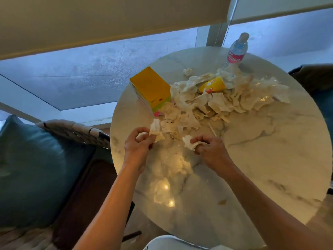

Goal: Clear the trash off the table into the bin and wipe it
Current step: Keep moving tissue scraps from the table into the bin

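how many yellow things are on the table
2: a yellow box standing at the table's left edge, and a yellow paper cup lying on its side in the crumpled tissue pile. More may be buried under the tissues.

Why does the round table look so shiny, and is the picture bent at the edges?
Head view: bright spots of glare sit on the glossy marble table near the person, reflected light. The wide lens curves the window frame and roller blind above. The water bottle at the far rim looks soft and slightly blurred; the hands are sharper.
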`<action>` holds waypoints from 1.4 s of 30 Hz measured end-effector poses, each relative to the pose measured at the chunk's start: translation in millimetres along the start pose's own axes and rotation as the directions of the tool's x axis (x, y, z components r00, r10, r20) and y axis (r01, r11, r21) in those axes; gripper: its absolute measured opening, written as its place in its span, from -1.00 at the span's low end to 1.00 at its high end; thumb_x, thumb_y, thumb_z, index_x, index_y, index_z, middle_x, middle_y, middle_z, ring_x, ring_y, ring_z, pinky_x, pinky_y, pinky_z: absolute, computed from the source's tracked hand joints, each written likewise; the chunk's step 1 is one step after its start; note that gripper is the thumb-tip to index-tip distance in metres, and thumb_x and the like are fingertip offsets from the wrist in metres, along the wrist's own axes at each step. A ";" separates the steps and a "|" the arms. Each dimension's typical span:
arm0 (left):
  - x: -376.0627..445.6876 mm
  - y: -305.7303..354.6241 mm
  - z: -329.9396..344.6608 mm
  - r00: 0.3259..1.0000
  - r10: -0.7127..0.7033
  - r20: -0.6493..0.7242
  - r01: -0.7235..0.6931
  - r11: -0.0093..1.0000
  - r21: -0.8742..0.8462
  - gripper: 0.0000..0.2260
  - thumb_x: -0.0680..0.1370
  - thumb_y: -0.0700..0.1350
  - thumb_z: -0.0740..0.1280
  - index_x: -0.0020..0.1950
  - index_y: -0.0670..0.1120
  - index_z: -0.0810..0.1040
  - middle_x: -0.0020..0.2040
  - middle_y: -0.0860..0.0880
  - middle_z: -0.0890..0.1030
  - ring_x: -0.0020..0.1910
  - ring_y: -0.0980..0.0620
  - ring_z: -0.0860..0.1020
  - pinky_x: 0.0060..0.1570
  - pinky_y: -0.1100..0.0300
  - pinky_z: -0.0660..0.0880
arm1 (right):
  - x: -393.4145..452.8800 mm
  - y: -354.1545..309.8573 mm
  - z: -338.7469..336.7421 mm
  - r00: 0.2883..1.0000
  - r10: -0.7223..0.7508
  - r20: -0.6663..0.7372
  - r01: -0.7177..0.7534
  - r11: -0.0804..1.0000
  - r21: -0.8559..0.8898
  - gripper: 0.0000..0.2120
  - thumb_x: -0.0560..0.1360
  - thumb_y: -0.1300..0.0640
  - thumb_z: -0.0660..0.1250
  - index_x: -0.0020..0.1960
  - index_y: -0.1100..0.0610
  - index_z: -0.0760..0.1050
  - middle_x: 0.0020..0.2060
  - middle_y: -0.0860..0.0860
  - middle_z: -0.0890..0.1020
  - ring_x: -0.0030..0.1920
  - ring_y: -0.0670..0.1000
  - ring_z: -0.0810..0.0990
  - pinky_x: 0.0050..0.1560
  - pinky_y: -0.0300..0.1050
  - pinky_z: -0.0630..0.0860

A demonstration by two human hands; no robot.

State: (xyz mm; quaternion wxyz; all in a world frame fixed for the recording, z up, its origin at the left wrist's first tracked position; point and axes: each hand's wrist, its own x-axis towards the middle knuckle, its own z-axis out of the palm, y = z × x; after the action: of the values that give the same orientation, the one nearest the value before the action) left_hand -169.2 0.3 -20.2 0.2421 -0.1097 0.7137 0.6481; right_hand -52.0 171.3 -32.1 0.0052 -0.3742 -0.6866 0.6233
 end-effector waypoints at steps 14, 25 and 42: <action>-149.3 -78.7 146.8 0.844 -0.143 0.517 -0.116 0.893 0.436 -0.87 0.50 -0.24 0.41 -0.10 -0.01 0.67 -0.18 -0.03 0.69 -0.21 0.11 0.64 -0.15 0.24 0.59 | -103.4 129.2 -191.7 0.849 0.226 -0.477 -0.056 0.937 0.344 -0.79 0.48 0.30 0.40 -0.04 0.10 0.40 -0.16 0.02 0.56 -0.31 -0.13 0.60 -0.38 -0.29 0.54; -263.0 -187.1 285.4 0.634 -0.440 0.636 -0.128 0.751 0.648 -0.76 0.45 -0.26 0.46 -0.01 0.07 0.71 -0.01 0.04 0.71 0.04 0.06 0.64 0.12 0.17 0.51 | -171.4 318.5 -336.7 0.688 0.527 -0.499 -0.280 0.827 0.488 -0.77 0.43 0.28 0.34 -0.20 -0.03 0.65 -0.19 -0.02 0.68 -0.22 -0.06 0.59 -0.19 -0.19 0.49; -221.3 -434.6 349.1 0.715 -0.640 0.281 -0.077 0.327 0.942 -0.60 0.48 -0.27 0.29 0.31 -0.04 0.55 -0.37 0.08 0.55 -0.59 0.26 0.41 -0.54 0.41 0.34 | -83.3 545.0 -287.2 0.699 0.703 0.134 -0.689 0.612 0.388 -0.53 0.50 0.26 0.23 0.36 -0.08 0.36 0.03 0.04 0.51 -0.10 -0.02 0.45 -0.15 -0.15 0.46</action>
State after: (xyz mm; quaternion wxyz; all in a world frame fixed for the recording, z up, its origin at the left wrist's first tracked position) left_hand 296.2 248.0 -306.1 0.5964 0.1281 0.7881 0.0824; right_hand 420.6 341.5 -398.4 -0.1477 -0.6108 -0.3404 0.6994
